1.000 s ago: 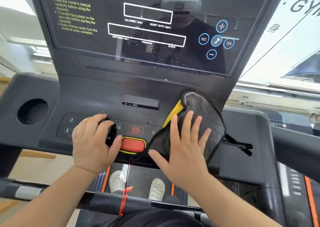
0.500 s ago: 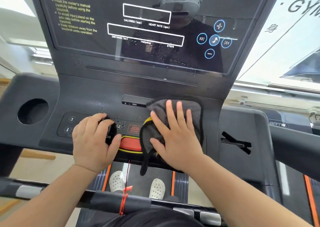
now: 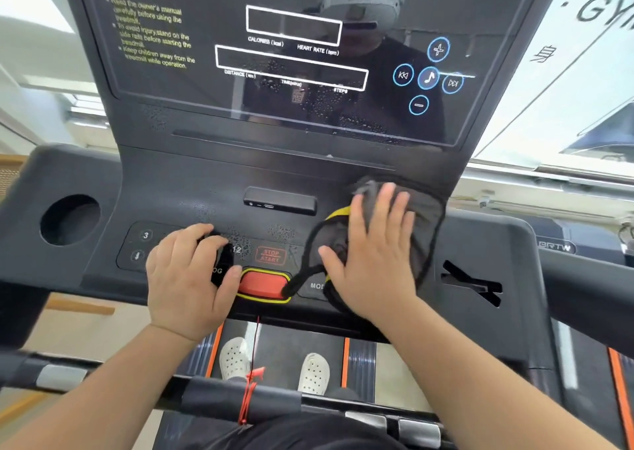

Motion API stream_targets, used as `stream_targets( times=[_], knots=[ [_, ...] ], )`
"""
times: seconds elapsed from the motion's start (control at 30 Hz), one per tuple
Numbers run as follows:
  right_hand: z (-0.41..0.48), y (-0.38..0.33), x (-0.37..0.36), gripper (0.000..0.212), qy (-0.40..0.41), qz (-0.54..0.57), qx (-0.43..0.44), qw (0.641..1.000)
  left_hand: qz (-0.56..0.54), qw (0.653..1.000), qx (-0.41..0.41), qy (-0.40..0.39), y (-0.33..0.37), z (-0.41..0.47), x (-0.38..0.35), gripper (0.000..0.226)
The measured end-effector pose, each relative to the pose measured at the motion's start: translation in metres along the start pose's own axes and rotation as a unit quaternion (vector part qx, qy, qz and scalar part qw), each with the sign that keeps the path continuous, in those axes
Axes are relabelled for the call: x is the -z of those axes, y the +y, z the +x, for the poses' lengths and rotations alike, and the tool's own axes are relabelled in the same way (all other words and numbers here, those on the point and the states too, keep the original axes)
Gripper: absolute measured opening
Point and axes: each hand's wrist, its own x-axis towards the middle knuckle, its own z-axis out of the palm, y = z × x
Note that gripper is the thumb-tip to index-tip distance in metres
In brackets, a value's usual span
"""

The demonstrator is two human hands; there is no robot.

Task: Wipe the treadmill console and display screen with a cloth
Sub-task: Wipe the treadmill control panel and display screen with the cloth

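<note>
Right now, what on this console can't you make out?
Head view only.
Buttons under the left hand: covered; whether it grips something dark is unclear.
Panel under the cloth and right hand: label shows only "MOD".
Display screen: top cut off by the frame edge; reflection and droplets obscure the lower part.
Right fingertips: motion-blurred.

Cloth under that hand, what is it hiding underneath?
The cloth lies on the black console, pressed flat by the right hand. Only the letters MOD peek out at its lower left edge. The rest of that label and any buttons beneath are covered.
</note>
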Motion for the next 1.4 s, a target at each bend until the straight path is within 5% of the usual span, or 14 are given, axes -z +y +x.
stream_targets(
  times=[0.2,0.37,0.53,0.8,0.97,1.1,1.4],
  knots=[
    [-0.064,0.022,-0.002,0.078,-0.062,-0.024,0.197,0.978,-0.002,1.000,0.006,0.001,0.002,0.000,0.001,0.048],
    [-0.050,0.088,0.002,0.087,-0.050,0.017,0.079,0.995,0.000,1.000,0.011,0.000,0.002,-0.001,0.001,0.049],
    [-0.012,0.027,0.002,0.098,-0.022,0.004,-0.044,0.999,0.000,1.000,0.009,-0.007,0.001,0.000,0.001,0.051],
    [-0.072,0.008,-0.008,0.079,-0.066,-0.032,0.187,0.980,-0.023,1.000,-0.012,0.016,-0.003,0.000,0.001,0.049],
    [-0.071,0.049,0.000,0.088,-0.054,-0.008,0.012,0.998,-0.047,0.998,-0.036,0.008,-0.008,-0.001,0.002,0.048],
    [-0.042,0.010,0.003,0.100,-0.042,0.013,-0.155,0.987,-0.115,0.992,-0.051,-0.014,-0.018,-0.001,0.010,0.046],
    [-0.015,-0.134,-0.002,0.107,-0.082,0.020,-0.126,0.988,-0.050,0.993,-0.079,-0.069,-0.126,0.000,0.047,0.051]
  ],
)
